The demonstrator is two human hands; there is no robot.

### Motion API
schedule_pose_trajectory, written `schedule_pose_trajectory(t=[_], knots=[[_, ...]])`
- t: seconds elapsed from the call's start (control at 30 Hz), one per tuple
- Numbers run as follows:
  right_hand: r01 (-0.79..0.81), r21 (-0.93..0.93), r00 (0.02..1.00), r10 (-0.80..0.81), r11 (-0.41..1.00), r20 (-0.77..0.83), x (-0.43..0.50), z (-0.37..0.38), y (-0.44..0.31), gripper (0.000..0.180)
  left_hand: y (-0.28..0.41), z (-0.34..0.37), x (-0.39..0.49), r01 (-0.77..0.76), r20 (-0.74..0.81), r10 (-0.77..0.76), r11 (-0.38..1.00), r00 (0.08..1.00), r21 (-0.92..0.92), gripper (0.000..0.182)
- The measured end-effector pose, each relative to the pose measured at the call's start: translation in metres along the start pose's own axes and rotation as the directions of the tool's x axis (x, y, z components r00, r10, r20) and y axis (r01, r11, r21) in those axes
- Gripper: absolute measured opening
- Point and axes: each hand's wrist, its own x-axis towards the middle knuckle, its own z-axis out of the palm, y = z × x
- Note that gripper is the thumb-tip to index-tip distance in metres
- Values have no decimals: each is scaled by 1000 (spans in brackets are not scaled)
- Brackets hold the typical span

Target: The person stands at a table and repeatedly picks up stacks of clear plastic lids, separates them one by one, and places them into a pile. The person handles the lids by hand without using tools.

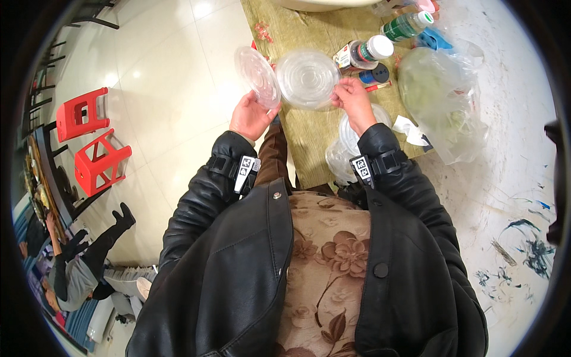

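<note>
My left hand (253, 117) holds a clear round plastic lid (257, 76) tilted on its edge, off the left side of the wooden table (308, 156). Beside it, over the table, is a second clear round plastic piece (308, 78), a lid or a shallow container. The fingertips of my right hand (352, 99) pinch its right rim. More clear round plastic containers or lids (349, 129) lie under and beside my right forearm, partly hidden by the sleeve. Just beyond my right hand stand a jar with a white cap (377, 48) and a dark blue can (374, 74).
A green-labelled bottle (403, 27) lies near the far right corner. At right are a filled clear plastic bag (437, 93) and a crumpled white tissue (409, 130). A pale basin (328, 3) is at the far edge. Red stools (82, 115) and a person (82, 276) are at left.
</note>
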Motion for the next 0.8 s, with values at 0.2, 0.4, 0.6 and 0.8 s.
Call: schedule_pose_trajectory(t=[0.2, 0.4, 0.6, 0.8], knots=[[74, 71, 995, -69, 995, -78, 2, 6, 2, 30, 0, 0, -3, -10, -24, 11, 999, 1000, 50, 42], [158, -207, 969, -192, 965, -157, -12, -12, -15, 38, -2, -3, -7, 9, -25, -8, 999, 1000, 50, 39], [439, -729, 698, -710, 525, -91, -19, -40, -74, 57, 1, -23, -11, -6, -71, 9, 999, 997, 48, 33], [527, -607, 777, -627, 594, 61, 10, -39, -104, 46, 1, -41, -24, -3, -62, 6, 999, 998, 43, 31]])
